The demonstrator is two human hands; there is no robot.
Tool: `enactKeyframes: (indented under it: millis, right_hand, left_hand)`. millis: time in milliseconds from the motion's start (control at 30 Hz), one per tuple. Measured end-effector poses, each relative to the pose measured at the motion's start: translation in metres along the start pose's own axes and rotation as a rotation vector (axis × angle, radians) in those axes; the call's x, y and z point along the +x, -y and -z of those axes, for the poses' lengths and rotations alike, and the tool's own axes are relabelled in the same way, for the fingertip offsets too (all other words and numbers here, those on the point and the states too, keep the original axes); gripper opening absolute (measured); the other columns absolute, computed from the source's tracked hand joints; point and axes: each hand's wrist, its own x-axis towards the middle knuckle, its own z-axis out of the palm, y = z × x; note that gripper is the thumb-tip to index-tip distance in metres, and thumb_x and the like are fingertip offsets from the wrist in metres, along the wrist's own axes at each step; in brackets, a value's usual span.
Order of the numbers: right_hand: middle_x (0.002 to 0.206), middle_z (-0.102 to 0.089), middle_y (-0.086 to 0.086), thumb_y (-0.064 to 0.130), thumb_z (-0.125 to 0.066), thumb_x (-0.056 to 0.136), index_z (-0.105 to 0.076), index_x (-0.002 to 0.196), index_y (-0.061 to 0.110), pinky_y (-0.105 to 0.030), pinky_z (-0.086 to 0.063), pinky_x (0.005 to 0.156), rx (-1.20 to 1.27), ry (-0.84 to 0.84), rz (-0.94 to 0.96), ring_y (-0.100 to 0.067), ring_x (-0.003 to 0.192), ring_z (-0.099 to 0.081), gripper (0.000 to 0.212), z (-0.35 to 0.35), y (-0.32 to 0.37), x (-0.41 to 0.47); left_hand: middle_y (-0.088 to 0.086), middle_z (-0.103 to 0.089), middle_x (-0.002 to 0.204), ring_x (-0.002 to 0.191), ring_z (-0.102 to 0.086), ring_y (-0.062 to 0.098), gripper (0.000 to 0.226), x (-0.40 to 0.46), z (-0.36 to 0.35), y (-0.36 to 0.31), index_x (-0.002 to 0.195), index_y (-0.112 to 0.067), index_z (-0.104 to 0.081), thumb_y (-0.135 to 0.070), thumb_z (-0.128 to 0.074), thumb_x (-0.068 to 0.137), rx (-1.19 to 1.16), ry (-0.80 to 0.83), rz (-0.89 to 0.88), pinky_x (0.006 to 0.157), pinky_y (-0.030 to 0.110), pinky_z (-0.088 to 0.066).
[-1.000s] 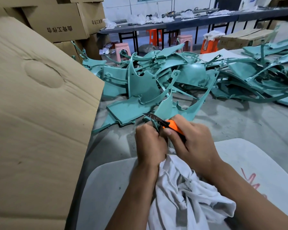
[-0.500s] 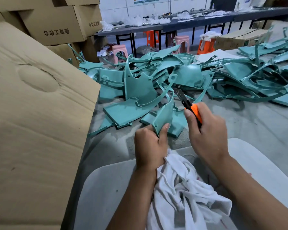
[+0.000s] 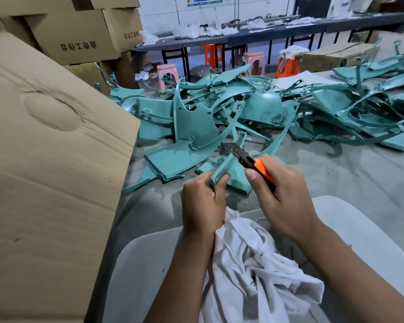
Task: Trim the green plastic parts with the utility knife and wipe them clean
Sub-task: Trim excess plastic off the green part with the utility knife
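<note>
1. From my seat on the head camera, the left hand (image 3: 202,203) grips one green plastic part (image 3: 222,170) near its lower end, with its fingers (image 3: 221,183) curled round the narrow strip, thumb on the near side.
2. That part sits low and centre, just above the near edge of the grey counter (image 3: 336,183), and rises away from the hand toward the heap behind it.
3. The right hand (image 3: 282,194) is clenched round the orange handle of the utility knife (image 3: 247,160), thumb pressed along the handle's side.
4. The knife's dark blade points up and left, and its edge lies against the held part just above the left hand's fingers.
5. The two hands are close together, nearly touching.
6. A white cloth (image 3: 254,264) lies bunched between the forearms, touching the left wrist; I cannot tell whether the left hand also holds it.
7. The cloth rests over a pale grey rounded surface (image 3: 149,264) nearest me.
8. A big pile of green parts (image 3: 254,108) sprawls over the counter beyond the hands, reaching to the right edge of view.
9. A large cardboard flap (image 3: 44,171) fills the left side, with stacked cardboard boxes (image 3: 79,38) behind it.
10. Pink and orange plastic stools (image 3: 254,58) stand further back by a long dark bench.
</note>
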Motion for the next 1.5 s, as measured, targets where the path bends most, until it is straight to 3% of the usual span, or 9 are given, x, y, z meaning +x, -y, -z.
enactKeyframes:
  millis: [200,333,567,733,933,1067,1167,1333,1500]
  right_hand:
    - [0.055,-0.044,0.008,0.033,-0.051,0.107,-0.045,0.081,0.024,-0.032,-0.026,0.048,-0.162,-0.074,-0.155,-0.012,0.048,-0.044,0.029,0.000,-0.012,0.002]
    - [0.056,-0.044,0.008,0.034,-0.049,0.108,-0.045,0.080,0.020,-0.032,-0.024,0.048,-0.237,-0.200,-0.256,-0.009,0.048,-0.041,0.031,0.003,-0.020,0.003]
    - [0.060,-0.054,-0.005,0.035,-0.070,0.095,-0.057,0.080,0.027,-0.027,-0.039,0.041,0.647,-0.131,-0.425,-0.020,0.043,-0.044,0.022,0.003,-0.007,0.007]
    - [0.052,-0.041,-0.003,0.010,-0.075,0.093,-0.048,0.076,0.019,-0.028,-0.036,0.039,0.602,-0.199,-0.493,-0.020,0.039,-0.039,0.033,0.004,-0.018,0.009]
    - [0.061,-0.038,-0.011,0.026,-0.073,0.086,-0.051,0.081,0.006,-0.044,-0.036,0.054,0.465,-0.147,-0.435,-0.025,0.052,-0.036,0.030,0.012,-0.025,0.008]
    - [0.059,-0.037,-0.010,0.018,-0.076,0.088,-0.054,0.085,0.003,-0.036,-0.035,0.049,0.488,-0.116,-0.453,-0.022,0.048,-0.036,0.027,0.017,-0.028,0.010]
    - [0.057,-0.034,-0.014,0.006,-0.074,0.092,-0.053,0.085,0.000,-0.029,-0.031,0.041,0.533,-0.101,-0.464,-0.023,0.044,-0.033,0.024,0.018,-0.031,0.008]
    - [0.058,-0.028,-0.032,0.016,-0.075,0.086,-0.048,0.093,-0.016,-0.024,-0.030,0.039,0.579,-0.080,-0.435,-0.023,0.042,-0.032,0.043,0.015,-0.025,0.008]
    - [0.053,-0.038,-0.016,0.023,-0.076,0.085,-0.056,0.091,-0.003,-0.023,-0.037,0.040,0.540,-0.107,-0.425,-0.019,0.039,-0.040,0.034,0.016,-0.027,0.008]
  left_hand:
    - [-0.016,-0.071,0.071,0.063,-0.065,-0.006,0.027,-0.001,-0.001,0.008,0.085,-0.011,-0.078,-0.036,-0.072,0.087,-0.179,0.010,0.096,0.055,0.010,-0.046]
    - [-0.024,-0.075,0.099,0.098,-0.071,-0.001,0.024,0.001,-0.001,-0.004,0.094,-0.032,-0.076,-0.008,-0.075,0.089,-0.678,0.029,0.209,0.083,0.018,-0.054]
    - [0.009,-0.068,0.131,0.120,-0.065,0.030,0.043,0.004,0.001,-0.016,0.129,-0.022,-0.061,-0.015,-0.066,0.087,-1.401,0.234,0.634,0.088,0.047,-0.059]
    - [0.009,-0.073,0.122,0.112,-0.070,0.031,0.038,0.005,-0.002,-0.012,0.117,-0.021,-0.070,-0.012,-0.074,0.081,-1.267,0.184,0.724,0.082,0.045,-0.061]
    - [0.011,-0.078,0.099,0.098,-0.071,0.023,0.019,0.019,0.013,0.017,0.096,-0.013,-0.077,0.004,-0.071,0.088,-0.837,0.061,0.609,0.105,0.052,-0.051]
    - [0.002,-0.076,0.081,0.077,-0.068,0.013,0.014,0.020,0.020,0.027,0.084,-0.014,-0.076,-0.003,-0.072,0.090,-0.677,0.148,0.419,0.082,0.035,-0.059]
    - [-0.002,-0.050,0.058,0.055,-0.040,0.010,0.034,0.021,0.021,0.030,0.069,-0.001,-0.062,-0.015,-0.063,0.100,-0.604,0.198,0.314,0.051,0.021,-0.035]
    - [-0.012,-0.032,0.052,0.053,-0.027,0.011,0.051,0.022,0.018,0.028,0.059,-0.015,-0.039,-0.028,-0.047,0.108,-0.468,0.207,0.303,0.053,0.030,-0.024]
    - [-0.002,-0.060,0.052,0.050,-0.053,0.012,0.055,0.020,0.019,0.025,0.056,-0.012,-0.052,-0.034,-0.047,0.107,-0.548,0.078,0.541,0.053,0.021,-0.047]
